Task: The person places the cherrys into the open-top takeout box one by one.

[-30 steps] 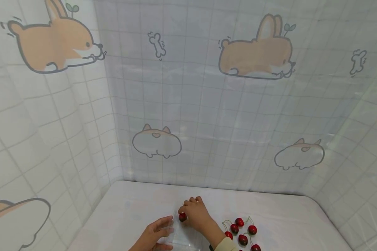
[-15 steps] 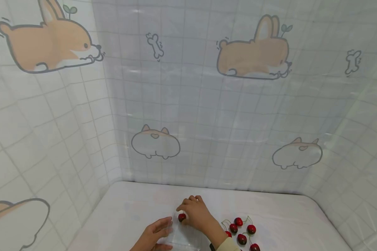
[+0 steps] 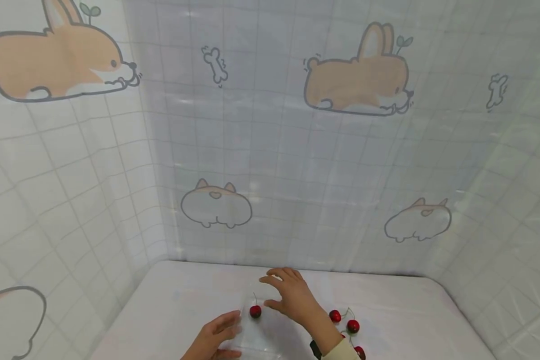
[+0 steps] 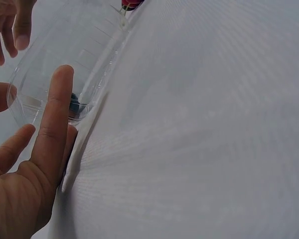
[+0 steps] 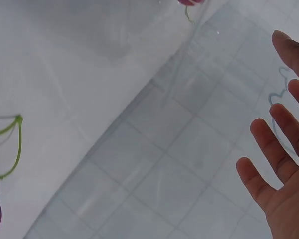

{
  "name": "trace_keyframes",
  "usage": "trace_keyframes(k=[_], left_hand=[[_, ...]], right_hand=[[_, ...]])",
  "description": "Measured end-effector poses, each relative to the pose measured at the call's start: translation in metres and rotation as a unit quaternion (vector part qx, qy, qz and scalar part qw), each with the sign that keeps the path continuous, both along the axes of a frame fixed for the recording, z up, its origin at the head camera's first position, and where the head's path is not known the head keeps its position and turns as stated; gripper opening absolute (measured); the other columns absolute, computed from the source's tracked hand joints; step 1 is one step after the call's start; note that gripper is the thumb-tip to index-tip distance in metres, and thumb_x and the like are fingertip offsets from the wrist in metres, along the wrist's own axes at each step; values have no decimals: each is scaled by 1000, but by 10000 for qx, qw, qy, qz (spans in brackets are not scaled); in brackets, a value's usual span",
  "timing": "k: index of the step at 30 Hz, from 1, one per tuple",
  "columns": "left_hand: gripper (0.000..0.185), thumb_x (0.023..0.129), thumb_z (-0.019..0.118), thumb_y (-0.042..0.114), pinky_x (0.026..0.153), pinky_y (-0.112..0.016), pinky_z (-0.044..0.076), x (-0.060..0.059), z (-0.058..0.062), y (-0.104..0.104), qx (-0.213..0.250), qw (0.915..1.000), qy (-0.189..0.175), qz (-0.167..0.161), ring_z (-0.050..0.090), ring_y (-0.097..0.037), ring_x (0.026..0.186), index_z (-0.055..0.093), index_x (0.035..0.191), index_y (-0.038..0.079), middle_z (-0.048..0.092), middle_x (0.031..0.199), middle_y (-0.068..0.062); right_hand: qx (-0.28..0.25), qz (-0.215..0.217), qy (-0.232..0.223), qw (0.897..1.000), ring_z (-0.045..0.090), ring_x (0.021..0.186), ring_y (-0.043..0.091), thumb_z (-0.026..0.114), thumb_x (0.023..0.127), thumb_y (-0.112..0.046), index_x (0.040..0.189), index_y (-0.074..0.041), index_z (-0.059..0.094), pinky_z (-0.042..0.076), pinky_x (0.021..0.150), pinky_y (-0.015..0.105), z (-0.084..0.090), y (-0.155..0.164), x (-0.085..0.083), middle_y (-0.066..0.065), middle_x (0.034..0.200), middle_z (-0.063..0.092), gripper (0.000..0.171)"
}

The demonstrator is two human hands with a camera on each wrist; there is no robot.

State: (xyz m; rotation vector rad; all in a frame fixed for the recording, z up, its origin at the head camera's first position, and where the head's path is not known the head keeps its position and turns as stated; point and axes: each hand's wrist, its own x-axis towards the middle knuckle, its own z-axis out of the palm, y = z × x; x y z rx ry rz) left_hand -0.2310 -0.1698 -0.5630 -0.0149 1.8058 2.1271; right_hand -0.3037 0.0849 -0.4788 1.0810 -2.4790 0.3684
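One cherry [image 3: 255, 311] lies inside the clear plastic box [image 3: 261, 332] on the table [image 3: 184, 300]. The right hand [image 3: 292, 297] hovers just above it, fingers spread and holding nothing. The left hand [image 3: 216, 337] rests straight fingers against the box's side. By the look of it, the work is barely begun: the other cherries [image 3: 347, 322] lie loose beside the box.
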Motion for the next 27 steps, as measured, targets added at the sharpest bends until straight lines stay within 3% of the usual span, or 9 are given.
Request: trace_keyframes(k=[10,27], left_hand=[[69,97,69,27,84,-45,60,3,-1,3,-112,9998,-131,77,59,-25,109,38,150,-5,41,151,-27],[69,98,68,24,87,-47,59,3,-5,-5,89,9998,-142,-72,56,-23,115,35,152,-5,37,154,-26]], right_hand=[[-99,-302,-355,9989,52,127,23,84,81,-43,141,-28,58,47,103,53,2,32,6,-1,139,56,67],[-664,-844,-390,9935,55,123,25,85,81,-39,137,-24,62,49,98,54,17,74,19,-1,136,58,62]])
